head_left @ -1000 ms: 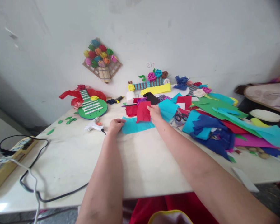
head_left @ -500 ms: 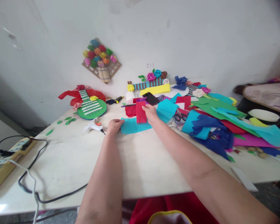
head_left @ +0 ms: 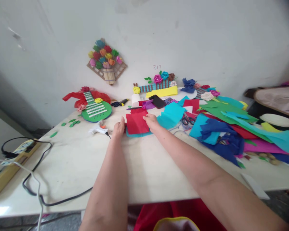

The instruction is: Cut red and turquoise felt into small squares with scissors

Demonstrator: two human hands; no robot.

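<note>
A sheet of red crepe paper (head_left: 137, 124) is stretched between my two hands, above a light-blue crepe paper strip (head_left: 140, 135) on the table. My left hand (head_left: 119, 128) is closed at the red sheet's left edge, thumb upward; its other fingers are partly hidden. At the right edge, my right hand (head_left: 150, 122) pinches the same sheet between thumb and fingers. Another light-blue crepe sheet (head_left: 172, 114) lies just right of that hand. Behind the red sheet are a purple paper piece (head_left: 148, 104) and a black phone-like object (head_left: 157, 101).
A white glue gun (head_left: 98, 129) lies left of my left hand, its cord trailing. Scissors (head_left: 188, 120) and piled coloured paper (head_left: 231, 112) are on the right. A green guitar-shaped craft (head_left: 96, 110) and pliers (head_left: 120, 103) sit behind; a power strip (head_left: 16, 163) is at far left.
The red paper, a narrow folded piece in my right hand before, is now spread wide over the blue strip. My left hand has gone from the blue strip to the red sheet's left edge.
</note>
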